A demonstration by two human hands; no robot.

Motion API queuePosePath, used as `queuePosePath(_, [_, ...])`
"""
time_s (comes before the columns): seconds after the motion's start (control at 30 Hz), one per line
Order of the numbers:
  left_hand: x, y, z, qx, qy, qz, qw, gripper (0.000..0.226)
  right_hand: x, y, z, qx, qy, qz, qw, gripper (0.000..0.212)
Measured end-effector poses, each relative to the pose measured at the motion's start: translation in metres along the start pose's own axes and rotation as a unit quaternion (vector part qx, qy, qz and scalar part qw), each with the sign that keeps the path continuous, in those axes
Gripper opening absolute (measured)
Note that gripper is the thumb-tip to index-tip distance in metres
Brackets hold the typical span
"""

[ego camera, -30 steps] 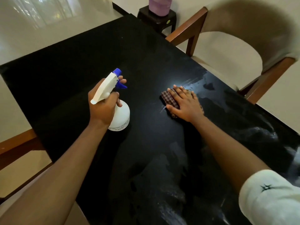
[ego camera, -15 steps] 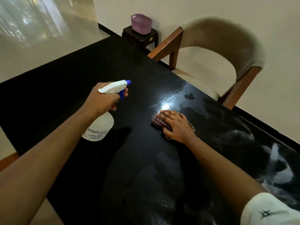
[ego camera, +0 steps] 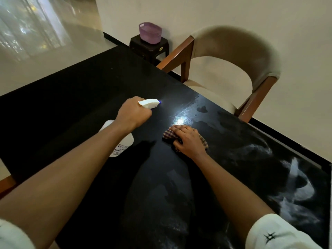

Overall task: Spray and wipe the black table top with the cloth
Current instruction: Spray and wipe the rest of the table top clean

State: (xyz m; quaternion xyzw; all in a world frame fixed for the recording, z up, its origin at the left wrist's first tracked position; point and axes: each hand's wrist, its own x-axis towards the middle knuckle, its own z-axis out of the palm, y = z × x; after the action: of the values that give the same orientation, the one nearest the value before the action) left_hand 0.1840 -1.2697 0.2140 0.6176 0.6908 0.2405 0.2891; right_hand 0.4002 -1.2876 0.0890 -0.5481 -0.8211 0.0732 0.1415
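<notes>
The black table top (ego camera: pixel 75 105) fills the middle of the view, with wet streaks and a bright glare along its right half. My left hand (ego camera: pixel 133 114) grips a white spray bottle (ego camera: pixel 124 143) with a blue nozzle, held above the table and tilted so the nozzle points forward and right. A little to the right, my right hand (ego camera: pixel 188 140) presses flat on a checked cloth (ego camera: pixel 168 135) lying on the table. Most of the cloth is hidden under the palm.
A beige chair with a wooden frame (ego camera: pixel 237 72) stands at the table's right side. Behind it, a purple tub (ego camera: pixel 150 33) sits on a small dark stool (ego camera: pixel 150 49) by the wall. Pale floor lies beyond the far left edge.
My left hand has tipped the bottle forward and carried it right, toward the glare. My right hand and the cloth stayed almost in place. The camera has tilted up.
</notes>
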Motion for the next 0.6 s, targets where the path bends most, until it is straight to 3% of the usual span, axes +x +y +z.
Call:
queuePosePath(0.2, [0.000, -0.012, -0.004, -0.131, -0.013, -0.031, 0.991, 0.045, -0.001, 0.002, 0.007, -0.019, -0.001, -0.024, 1.000, 0.057])
queuePosePath(0.43, [-0.001, -0.027, -0.014, -0.258, 0.069, 0.013, 0.963, 0.040, 0.014, 0.009, 0.008, -0.056, -0.084, -0.085, 0.991, 0.065])
queuePosePath(0.6, [-0.008, -0.035, -0.009, -0.264, 0.094, 0.086, 0.956, 0.044, 0.058, 0.041, 0.004, -0.072, -0.089, 0.048, 0.992, 0.075])
